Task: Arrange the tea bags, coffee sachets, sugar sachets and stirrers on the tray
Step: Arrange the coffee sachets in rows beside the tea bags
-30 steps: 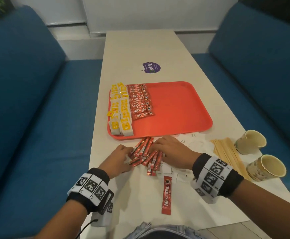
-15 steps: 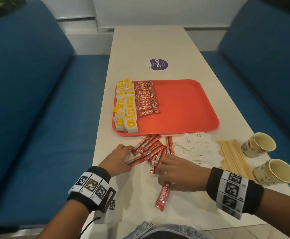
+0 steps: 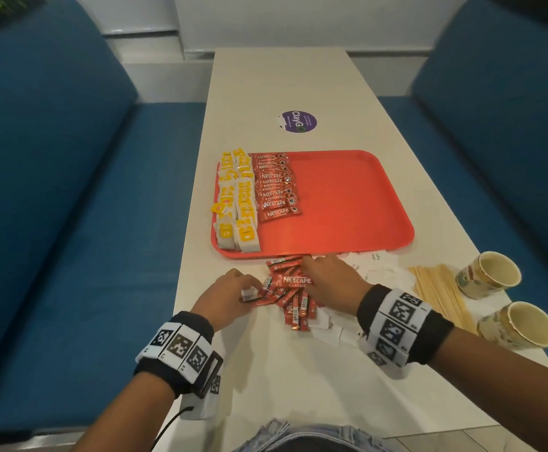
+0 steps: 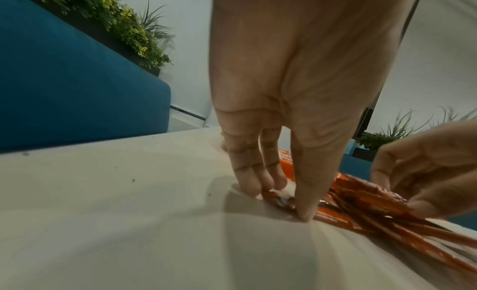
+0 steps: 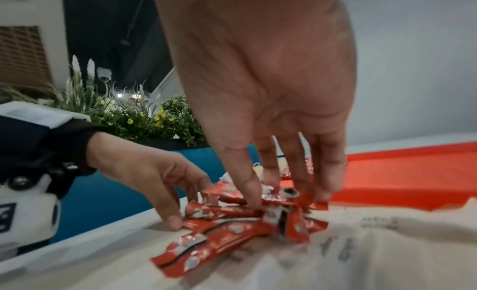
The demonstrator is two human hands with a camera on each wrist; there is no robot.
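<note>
Looking from left to right, we are seeing a blue bench seat (image 3: 54,197) along the tabletop (image 3: 298,380), then our left hand (image 3: 230,296) resting at the left edge of a loose pile of red coffee sachets (image 3: 285,288), its fingers (image 4: 247,172) pointing down and only lightly bent, the tips pressing on the sachet ends rather than curling round them. Beyond the pile the red tray (image 3: 347,203) is lying flat, its near rim just beside the sachets; on its left part the yellow-and-white tea bags (image 3: 236,197) are sitting in two columns, and a column of more coffee sachets (image 3: 276,187) is lying touching them on the right, while the rest of the tray is showing bare red. Our right hand (image 3: 328,282) is coming onto the pile from the right, fingers (image 5: 296,172) spread and reaching down, thumb and fingertips pinching several sachets together. Under and beside that wrist white sugar sachets (image 3: 373,272) are lying scattered, then the wooden stirrers (image 3: 439,295) in a flat bundle, and farthest right two paper cups (image 3: 494,275) are standing upright.
</note>
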